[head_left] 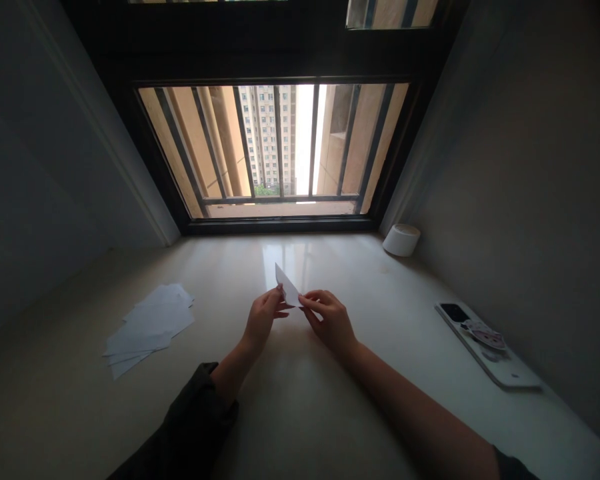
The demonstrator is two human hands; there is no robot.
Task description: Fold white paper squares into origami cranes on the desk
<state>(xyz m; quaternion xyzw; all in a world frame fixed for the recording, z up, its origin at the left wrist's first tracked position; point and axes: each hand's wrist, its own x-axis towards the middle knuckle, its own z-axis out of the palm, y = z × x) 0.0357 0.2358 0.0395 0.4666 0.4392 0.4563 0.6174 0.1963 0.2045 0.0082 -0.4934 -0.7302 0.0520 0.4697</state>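
A small folded piece of white paper (287, 285) is held up between both hands, above the middle of the pale sill. It looks roughly triangular, with a pointed tip toward the window. My left hand (264, 317) pinches its left lower edge between thumb and fingers. At the lower right corner, my right hand (331, 320) pinches the paper with thumb and forefinger. Parts of the paper behind the fingertips are hidden.
Several loose white paper sheets (153, 325) lie overlapping on the sill (280, 413) at left. A phone (490, 347) in a pale case rests at right by the wall. A white roll (401, 240) stands in the far right corner. Beyond is a barred window (280, 223).
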